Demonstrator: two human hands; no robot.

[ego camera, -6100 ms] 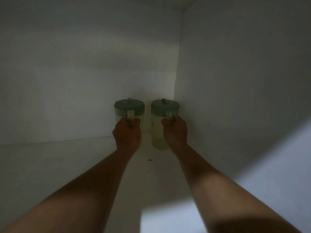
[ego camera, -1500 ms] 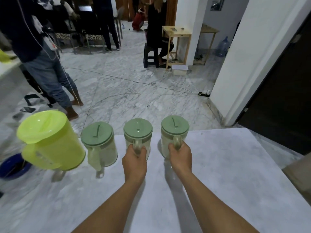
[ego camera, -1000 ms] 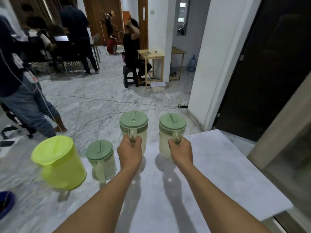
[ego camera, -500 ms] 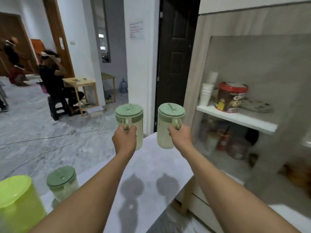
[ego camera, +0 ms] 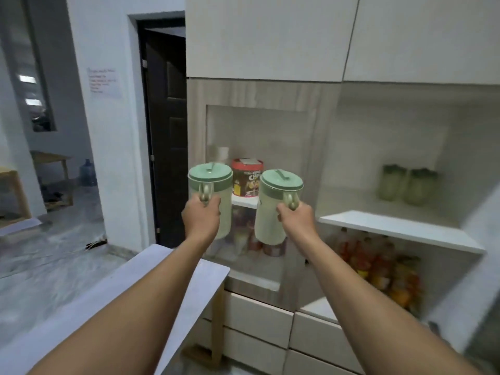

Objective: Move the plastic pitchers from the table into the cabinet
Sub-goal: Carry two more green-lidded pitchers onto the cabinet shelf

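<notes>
I hold two pale plastic pitchers with green lids in the air in front of the cabinet. My left hand (ego camera: pixel 201 216) grips the handle of the left pitcher (ego camera: pixel 213 197). My right hand (ego camera: pixel 296 219) grips the handle of the right pitcher (ego camera: pixel 272 209). Both pitchers are upright, side by side, past the table's corner (ego camera: pixel 205 269). Two more green-lidded pitchers (ego camera: pixel 407 186) stand together at the back of the open cabinet compartment, on the white shelf (ego camera: pixel 397 230) to the right of my hands.
A glass cabinet door (ego camera: pixel 257 147) stands behind the held pitchers, with a red-lidded tub (ego camera: pixel 246 174) on a shelf behind it. Bottles (ego camera: pixel 378 263) fill the compartment under the white shelf. Drawers (ego camera: pixel 259 318) lie below. A dark doorway (ego camera: pixel 167 131) is at left.
My view has swung right, away from the table and its remaining pitchers. Both held pitchers have travelled with it, now close to the open cabinet, where two stored pitchers have come into sight.
</notes>
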